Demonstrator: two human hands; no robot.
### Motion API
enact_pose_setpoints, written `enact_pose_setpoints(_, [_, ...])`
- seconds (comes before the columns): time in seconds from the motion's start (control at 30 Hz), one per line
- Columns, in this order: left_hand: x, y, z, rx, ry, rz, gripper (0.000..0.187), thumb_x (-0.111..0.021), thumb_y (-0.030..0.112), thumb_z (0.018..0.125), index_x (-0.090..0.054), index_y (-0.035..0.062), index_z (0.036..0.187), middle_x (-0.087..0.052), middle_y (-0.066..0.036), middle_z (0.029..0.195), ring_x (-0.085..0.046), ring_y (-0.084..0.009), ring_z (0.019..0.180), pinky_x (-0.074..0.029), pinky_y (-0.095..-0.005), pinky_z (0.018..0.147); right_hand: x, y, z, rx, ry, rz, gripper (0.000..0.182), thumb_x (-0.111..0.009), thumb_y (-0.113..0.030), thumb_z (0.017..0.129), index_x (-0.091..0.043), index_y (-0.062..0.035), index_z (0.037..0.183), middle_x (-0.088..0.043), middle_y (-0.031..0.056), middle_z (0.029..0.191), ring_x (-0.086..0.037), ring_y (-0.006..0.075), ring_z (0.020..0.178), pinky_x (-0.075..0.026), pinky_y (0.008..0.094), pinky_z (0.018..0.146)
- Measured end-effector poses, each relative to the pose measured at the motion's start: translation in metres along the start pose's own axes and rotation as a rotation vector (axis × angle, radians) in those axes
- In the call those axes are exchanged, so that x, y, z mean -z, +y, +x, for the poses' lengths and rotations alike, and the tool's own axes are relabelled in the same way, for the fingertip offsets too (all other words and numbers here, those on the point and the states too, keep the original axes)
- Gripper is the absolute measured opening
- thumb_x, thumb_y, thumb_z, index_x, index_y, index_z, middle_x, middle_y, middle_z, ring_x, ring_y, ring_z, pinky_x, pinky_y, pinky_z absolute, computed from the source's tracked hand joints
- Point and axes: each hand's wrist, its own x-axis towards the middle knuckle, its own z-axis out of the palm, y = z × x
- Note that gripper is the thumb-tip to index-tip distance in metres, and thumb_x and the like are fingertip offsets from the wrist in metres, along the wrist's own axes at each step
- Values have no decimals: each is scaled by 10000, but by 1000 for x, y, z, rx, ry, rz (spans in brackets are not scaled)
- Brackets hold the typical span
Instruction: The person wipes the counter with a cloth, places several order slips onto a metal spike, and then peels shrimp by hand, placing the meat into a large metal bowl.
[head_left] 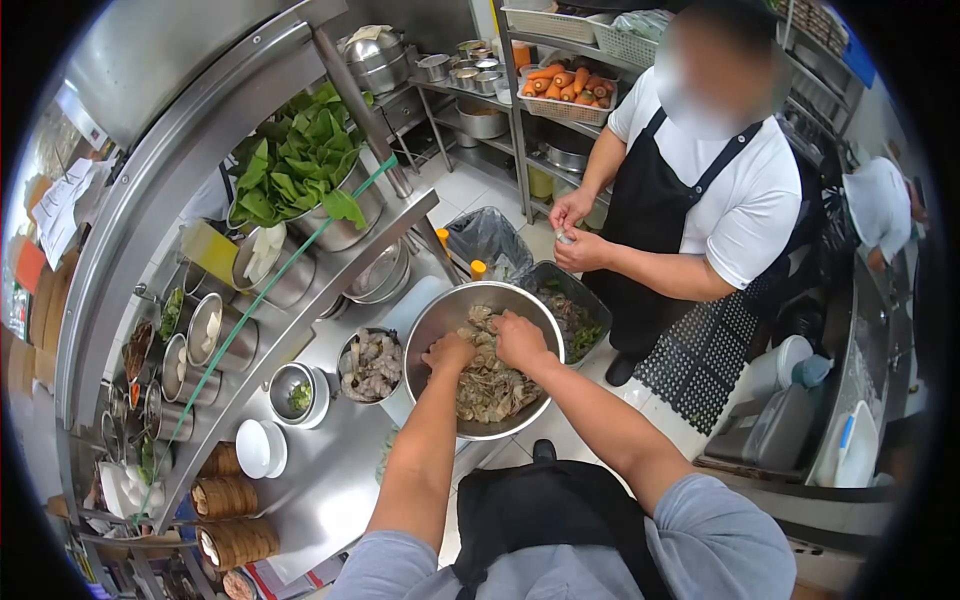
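Grey-brown raw shrimp (510, 392), seemingly still in their shells, lie heaped in a large round stainless-steel bowl (420, 330) at the centre of the frame. The left hand (449, 353) reaches into the bowl's left side, fingers curled downward, while the right hand (521, 341) touches the heap near the upper right of the bowl. Both sets of fingers are bent and partly hidden, so I cannot tell how wide either grip is or whether a shrimp is pinched in it.

Each shrimp should be light, wet and slippery, with a thin, fairly stiff shell and softer flesh that hard squeezing could bruise. The middle of the body looks like the surest place to take hold, away from any pointed ends. The full bowl is probably heavy and best held by its rigid rim on opposite sides.

Just left of it, a smaller steel bowl of paler grey shrimp (371, 367) sits on the stainless-steel counter (335, 450). Beside its upper right edge is a dark plastic crate (600, 338) with more shrimp and some greenery. At upper right, a co-worker in a black apron (650, 235) brings both hands together around a small pale item (565, 238).
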Motion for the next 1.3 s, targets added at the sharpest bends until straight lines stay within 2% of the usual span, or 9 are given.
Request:
enact_pose_setpoints(0.13, [-4,-7,-3,-107,-25,-33,511,-654,363,855,-614,112,1299,-593,-143,1360,-529,-334,1283,-324,-544,1071,0,2,-1,10,-15,33,263,-638,-57,777,-647,-68,1040,-608,170,1113,-623,378,1008,-531,494,855])
enact_pose_setpoints(0.4, [58,-21,-63,-871,306,-211,326,-675,278,885,-629,57,1119,-692,-153,1078,-629,-377,1056,-463,-490,861,24,-7,3,239,-19,325,289,-588,-168,895,-540,-56,1157,-638,218,1055,-615,425,1007,-485,527,851])
enact_pose_setpoints(0.53, [47,-44,-58,-839,104,-424,329,-626,239,922,-560,31,1169,-661,-229,1017,-619,-420,1001,-479,-455,865,48,-19,-5,250,-97,523,238,-539,-166,933,-519,-39,1133,-650,227,1014,-616,444,968,-476,512,827])
enact_pose_setpoints(0.67, [29,-50,-75,-848,119,-400,305,-520,203,921,-512,-1,1148,-621,-280,970,-592,-470,942,-470,-486,839,20,-8,-7,-23,-448,759,235,-532,-235,980,-538,-58,1134,-626,79,820,-643,182,755,-485,340,644])
enact_pose_setpoints(0.83, [28,-50,-98,-880,165,-346,335,-505,184,851,-562,-38,1096,-632,-294,984,-578,-493,960,-458,-526,871,48,-26,-26,-147,-650,892,356,-534,-418,1004,-579,-77,1095,-495,-28,720,-473,86,611,-396,260,542])
enact_pose_setpoints(1.03, [27,-53,-102,-874,50,-616,223,-523,195,827,-607,-10,853,-644,-225,889,-620,-389,892,-473,-466,816,44,-17,-31,-312,-967,1428,467,-525,-531,991,-610,-76,928,-307,-75,618,-282,64,514,-281,241,493])
enact_pose_setpoints(1.1, [16,-59,-88,-952,-165,-950,255,-465,162,776,-598,-49,831,-599,-94,781,-544,-218,730,-438,-331,704,38,-14,-31,-316,-1031,1523,481,-527,-536,988,-603,-74,876,-273,-81,599,-260,59,503,-264,238,489])
enact_pose_setpoints(1.23, [-40,-76,-38,-882,56,-1160,201,-473,157,764,-580,-13,757,-569,-59,749,-505,-192,697,-418,-312,685,23,-8,-24,-371,-1135,1680,500,-511,-548,990,-540,-98,773,-235,-89,574,-238,63,475,-247,246,470])
enact_pose_setpoints(1.3, [-11,-70,-46,-1095,-540,-1811,192,-495,182,862,-535,66,714,-540,-58,745,-522,-166,750,-421,-312,670,16,6,-17,-385,-1218,1776,511,-493,-557,995,-496,-122,728,-217,-94,578,-212,61,470,-233,249,461])
